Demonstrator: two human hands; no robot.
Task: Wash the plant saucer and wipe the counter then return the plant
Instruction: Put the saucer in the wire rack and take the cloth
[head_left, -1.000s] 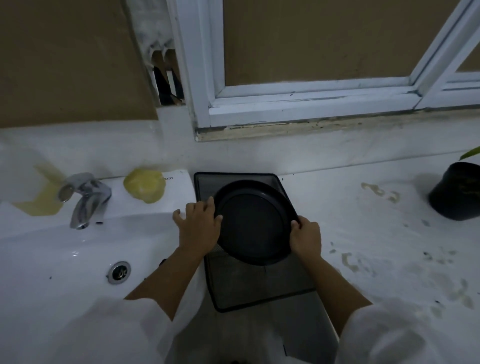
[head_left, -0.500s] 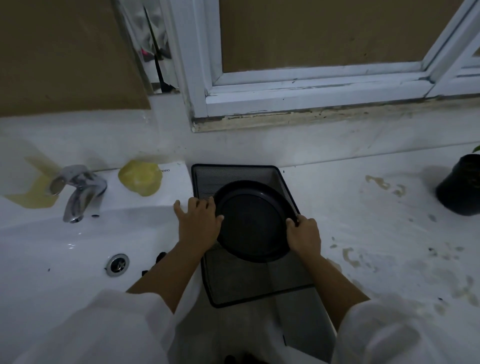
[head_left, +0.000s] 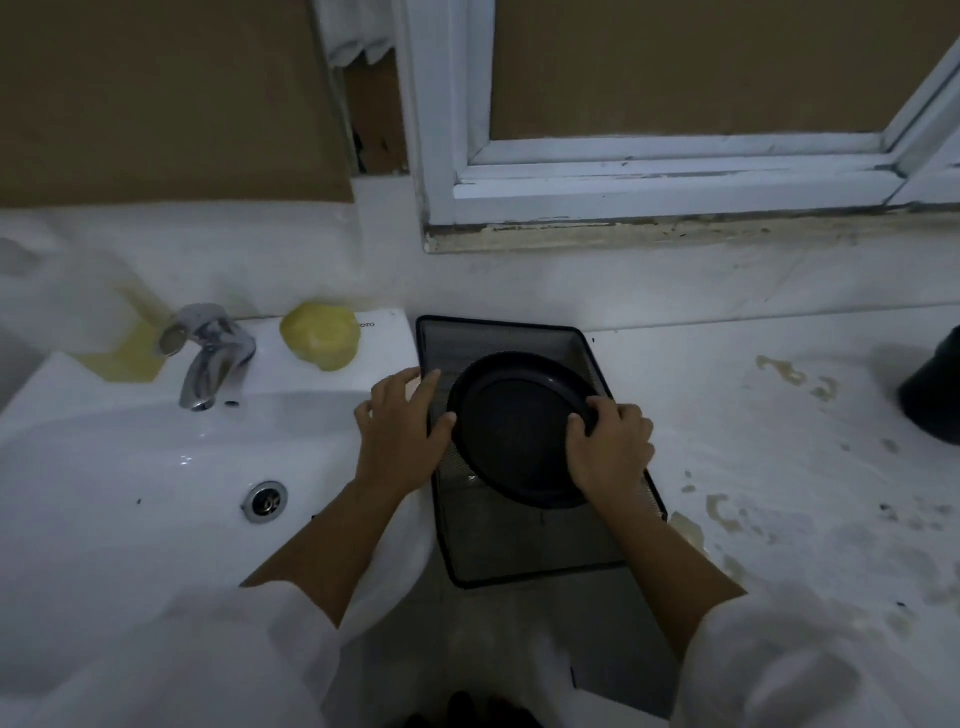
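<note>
The plant saucer (head_left: 519, 431) sits in the far half of the black mesh tray (head_left: 519, 551), which stands between the sink (head_left: 130, 467) on the left and the stained table (head_left: 779, 467) on the right. The saucer appears to be a stiff, light, shallow disc with a raised rim, probably plastic and not fragile. Whether it is wet cannot be told in the dim light, so treat it as slippery. Take hold at the rim, on opposite sides. The right hand (head_left: 613, 447) grips the right rim with fingers curled over its edge. The left hand (head_left: 400, 431) holds nothing: its fingers lie straight and spread across the tray's left rim, with the thumb touching the saucer's left edge. Both forearms reach in from the near side and converge on the saucer. The plant pot (head_left: 935, 400) stands well apart at the right.
</note>
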